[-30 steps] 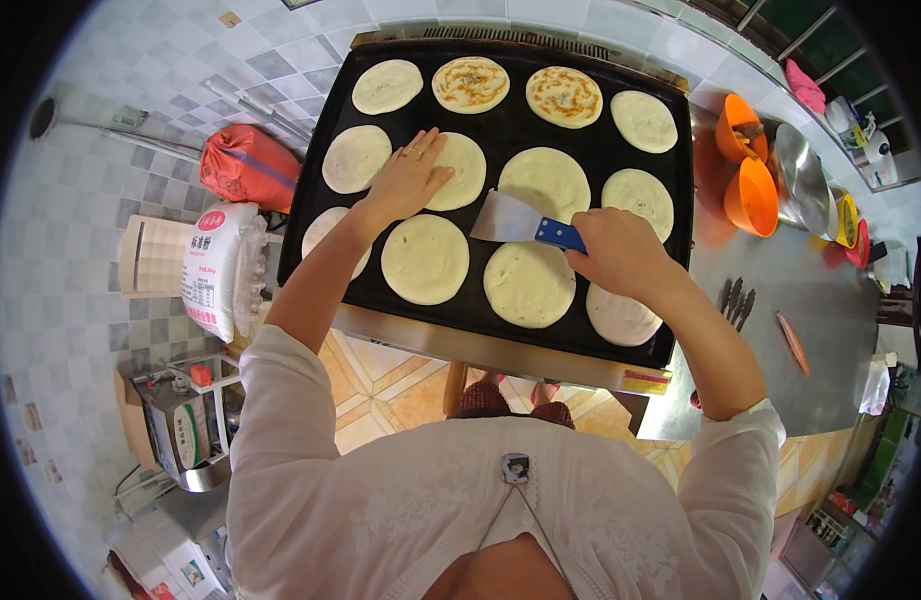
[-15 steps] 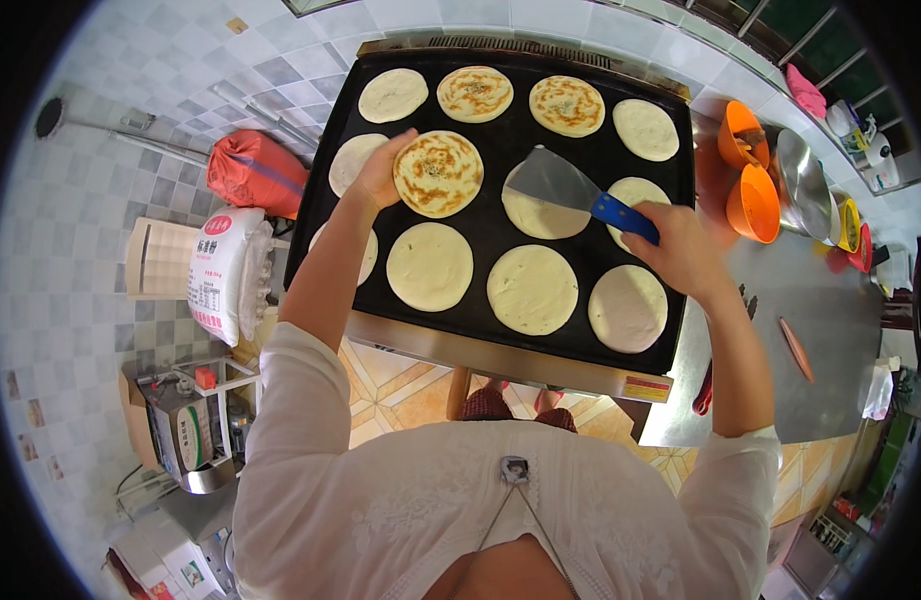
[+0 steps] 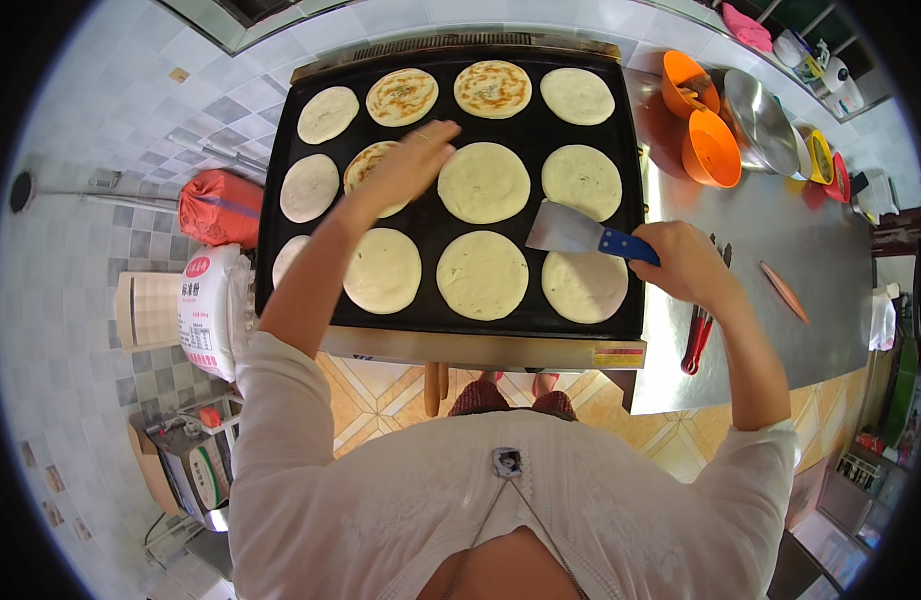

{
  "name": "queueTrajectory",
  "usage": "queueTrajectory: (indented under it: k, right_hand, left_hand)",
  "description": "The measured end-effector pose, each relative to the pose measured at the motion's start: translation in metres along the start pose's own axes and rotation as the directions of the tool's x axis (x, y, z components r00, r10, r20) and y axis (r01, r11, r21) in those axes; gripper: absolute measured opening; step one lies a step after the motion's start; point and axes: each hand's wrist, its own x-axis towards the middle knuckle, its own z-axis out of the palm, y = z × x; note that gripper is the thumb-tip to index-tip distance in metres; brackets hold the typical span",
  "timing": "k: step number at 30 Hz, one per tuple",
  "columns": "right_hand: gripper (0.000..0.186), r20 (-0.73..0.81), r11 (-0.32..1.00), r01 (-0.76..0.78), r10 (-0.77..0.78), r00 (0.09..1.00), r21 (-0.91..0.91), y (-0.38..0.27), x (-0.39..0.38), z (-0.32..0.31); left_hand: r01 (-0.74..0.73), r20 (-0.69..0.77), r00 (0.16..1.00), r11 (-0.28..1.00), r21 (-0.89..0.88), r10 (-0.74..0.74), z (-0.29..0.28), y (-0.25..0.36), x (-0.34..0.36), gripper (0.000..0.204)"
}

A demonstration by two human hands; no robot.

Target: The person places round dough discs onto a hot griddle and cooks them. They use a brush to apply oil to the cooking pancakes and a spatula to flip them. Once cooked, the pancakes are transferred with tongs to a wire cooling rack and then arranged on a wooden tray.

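Starting at the far left, we see a red bag [image 3: 219,207] and a white flour sack [image 3: 209,310] on the tiled floor beside the big black griddle [image 3: 441,205]. Twelve round flatbreads lie on it in three rows of four, most of them pale; two in the back row are browned.

Moving in, our left hand [image 3: 409,160] lies flat and spread, palm down, on the browned flatbread [image 3: 369,165] in the second spot of the middle row. The fingers point up and to the right, toward the back of the griddle. It grips nothing; it only presses or rests on that bread, which shows just at the hand's left edge, the rest hidden beneath it.

Sliding right across the pale flatbreads, we reach the scraper [image 3: 581,233]. Its wide steel blade hovers over the gap between the middle and front rows, and its long axis runs left to right, blade toward the centre, blue handle toward the griddle's right edge. Our right hand [image 3: 686,262] is closed firmly round that handle, out past the right rim.

So the relation that matters, as we judge it: the browned flatbread lies well to the left of the blade, with a whole pale flatbread [image 3: 484,182] between them. The left hand is already on it, while the right would have to sweep the blade leftward to get under it.

Farther right, two orange bowls [image 3: 709,148] sit on the steel table [image 3: 811,260].
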Motion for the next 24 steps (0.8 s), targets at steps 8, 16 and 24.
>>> queueTrajectory:
  k: [8, 16, 24]
  right_hand:
    - [0.022, -0.214, 0.971, 0.156, -0.116, 0.97, 0.18, 0.016, 0.049, -0.007]
    - [0.019, -0.145, 0.98, 0.014, 0.015, 0.989, 0.2, 0.018, 0.002, -0.013]
    - [0.021, -0.184, 0.994, 0.107, -0.103, 0.978, 0.01, 0.016, -0.033, 0.01]
  left_hand:
    - [0.204, 0.127, 0.977, 0.608, -0.767, -0.169, 0.037, 0.023, 0.01, 0.06]
    - [0.212, 0.322, 0.821, -0.272, -0.939, -0.471, 0.026, 0.0, 0.036, 0.073]
    - [0.279, -0.207, 0.935, 0.958, -0.068, -0.287, -0.016, 0.042, -0.015, 0.045]
